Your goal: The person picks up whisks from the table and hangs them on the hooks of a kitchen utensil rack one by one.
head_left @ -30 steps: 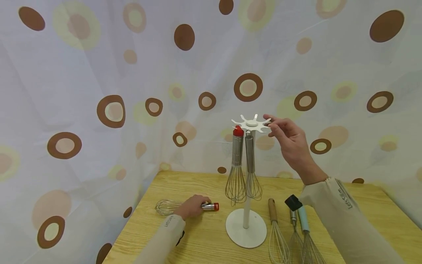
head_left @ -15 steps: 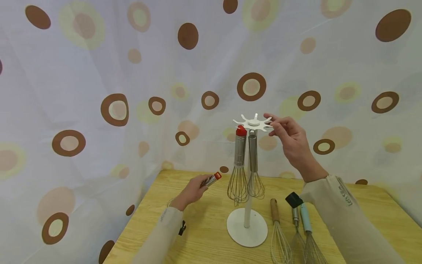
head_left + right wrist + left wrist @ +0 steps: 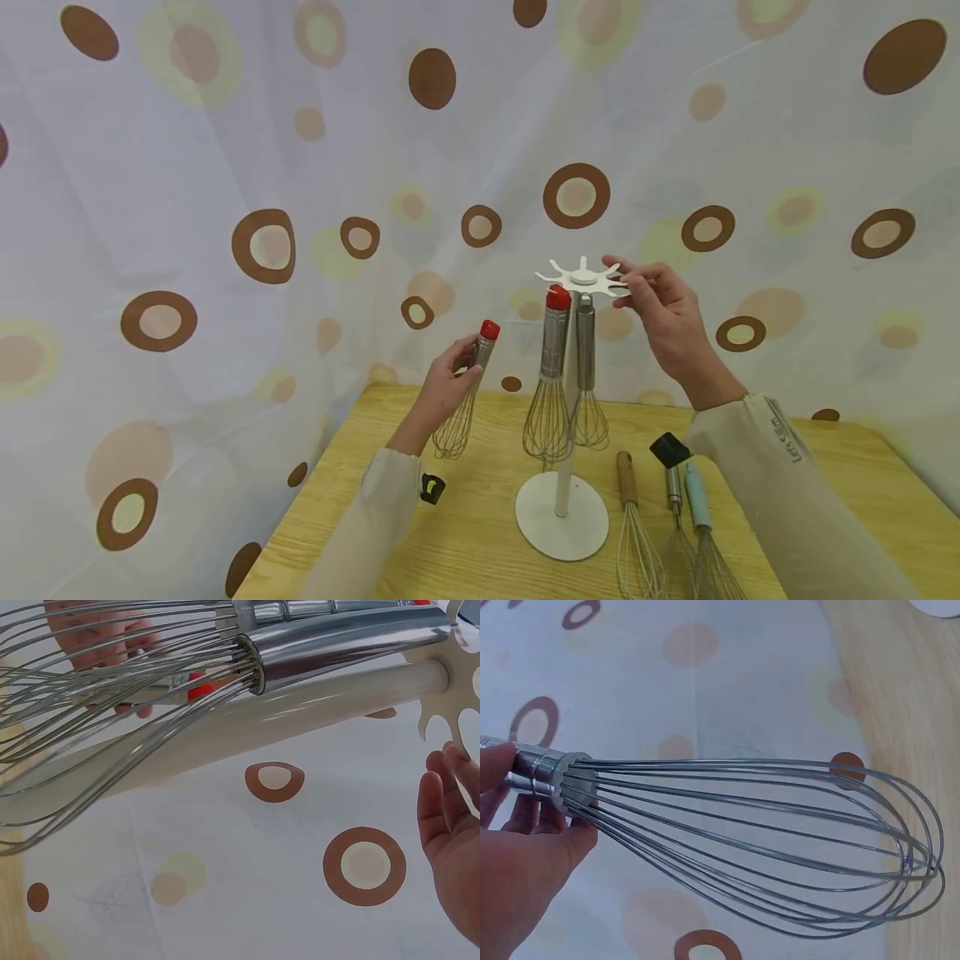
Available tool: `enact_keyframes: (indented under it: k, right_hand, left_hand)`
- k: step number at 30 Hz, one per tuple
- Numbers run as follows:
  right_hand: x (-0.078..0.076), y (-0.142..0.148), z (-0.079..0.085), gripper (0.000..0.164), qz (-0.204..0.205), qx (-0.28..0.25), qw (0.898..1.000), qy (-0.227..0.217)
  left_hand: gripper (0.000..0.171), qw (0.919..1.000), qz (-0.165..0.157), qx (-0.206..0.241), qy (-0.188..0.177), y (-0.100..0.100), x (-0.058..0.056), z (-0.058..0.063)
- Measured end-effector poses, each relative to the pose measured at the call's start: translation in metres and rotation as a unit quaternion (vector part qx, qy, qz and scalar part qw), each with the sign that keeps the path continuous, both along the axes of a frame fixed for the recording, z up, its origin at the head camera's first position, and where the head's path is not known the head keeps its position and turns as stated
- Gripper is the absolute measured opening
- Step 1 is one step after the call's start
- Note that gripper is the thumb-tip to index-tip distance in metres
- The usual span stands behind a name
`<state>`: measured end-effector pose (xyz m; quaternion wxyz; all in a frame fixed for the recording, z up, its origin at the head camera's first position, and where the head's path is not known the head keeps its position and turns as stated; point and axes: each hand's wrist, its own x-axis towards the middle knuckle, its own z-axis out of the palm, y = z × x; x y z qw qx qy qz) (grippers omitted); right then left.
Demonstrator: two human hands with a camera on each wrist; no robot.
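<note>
In the head view my left hand (image 3: pixel 441 390) holds a steel balloon whisk (image 3: pixel 455 427) by its handle, red end cap up and wires down, left of a white whisk stand (image 3: pixel 583 278). The left wrist view shows thumb and fingers round the metal handle near the wire loops (image 3: pixel 742 825). My right hand (image 3: pixel 670 321) pinches a prong at the right side of the stand's notched top. From that top hang a red-capped whisk (image 3: pixel 555 343) and a slimmer steel whisk (image 3: pixel 586 348), side by side at the front left.
The stand's round white base (image 3: pixel 562 537) rests on a wooden table (image 3: pixel 465 533). Right of it lie a wooden-handled whisk (image 3: pixel 626 479), a black-ended steel whisk (image 3: pixel 673 487) and a light-blue-handled whisk (image 3: pixel 697 496). A dotted curtain (image 3: pixel 337 150) hangs behind.
My left hand has lifted the red-capped whisk from the table's left side and turned it from lying flat to nearly upright. The right hand stays at the stand's top.
</note>
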<state>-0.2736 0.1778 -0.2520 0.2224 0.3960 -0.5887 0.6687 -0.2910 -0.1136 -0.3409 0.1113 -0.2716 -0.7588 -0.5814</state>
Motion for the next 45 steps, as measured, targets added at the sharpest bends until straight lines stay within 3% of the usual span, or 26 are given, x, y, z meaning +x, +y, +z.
enact_keyframes:
  k: [3,9,15,21,29,45]
  right_hand:
    - [-0.002,0.001,0.000,0.015,0.007,-0.008,1.000,-0.007]
    - [-0.003,0.001,0.000,0.014,0.020,-0.018,1.000,-0.017]
    - [-0.004,0.001,-0.001,0.014,0.019,-0.017,0.999,-0.021]
    - [-0.004,0.001,-0.002,0.015,0.024,-0.019,0.999,-0.017]
    - [-0.004,0.002,-0.002,0.014,0.024,-0.019,0.999,-0.017]
    - [-0.003,0.001,0.000,0.014,0.017,-0.014,1.000,-0.020]
  left_hand:
    - [0.044,0.9998,-0.018,0.011,0.008,0.005,0.005,0.014]
    - [0.045,0.9975,-0.056,0.038,0.020,0.011,-0.004,0.022]
    - [0.047,0.9904,-0.118,0.048,0.052,0.022,0.003,0.039]
    - [0.047,0.9852,-0.146,0.068,0.059,0.033,0.006,0.055]
    - [0.046,0.9793,-0.179,0.076,0.056,0.040,0.006,0.062]
    - [0.046,0.9772,-0.200,0.061,0.037,0.047,0.005,0.065]
